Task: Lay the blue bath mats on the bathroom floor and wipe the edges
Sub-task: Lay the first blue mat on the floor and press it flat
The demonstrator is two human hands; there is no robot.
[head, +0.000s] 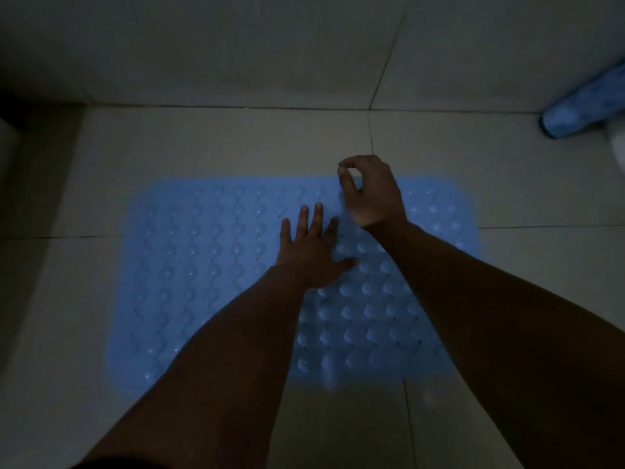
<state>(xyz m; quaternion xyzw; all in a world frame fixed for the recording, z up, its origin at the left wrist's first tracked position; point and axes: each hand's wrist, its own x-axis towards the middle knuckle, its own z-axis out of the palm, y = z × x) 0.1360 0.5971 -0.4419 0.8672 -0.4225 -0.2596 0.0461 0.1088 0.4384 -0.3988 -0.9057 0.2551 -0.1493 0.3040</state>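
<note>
A blue bath mat (209,265) with rows of raised bumps lies flat on the pale tiled floor, in dim light. My left hand (311,252) rests palm down on the middle of the mat with its fingers straight and spread. My right hand (370,191) is over the mat's far edge, its fingers curled and the thumb tip close to the forefinger. I see nothing held between them. Both forearms reach in from the bottom of the view and cover part of the mat's near side.
A blue mottled rolled object (581,110) leans at the far right by the wall, with something white (619,143) under it. The tiled wall (236,55) rises just beyond the mat. A dark edge (20,137) stands at the left.
</note>
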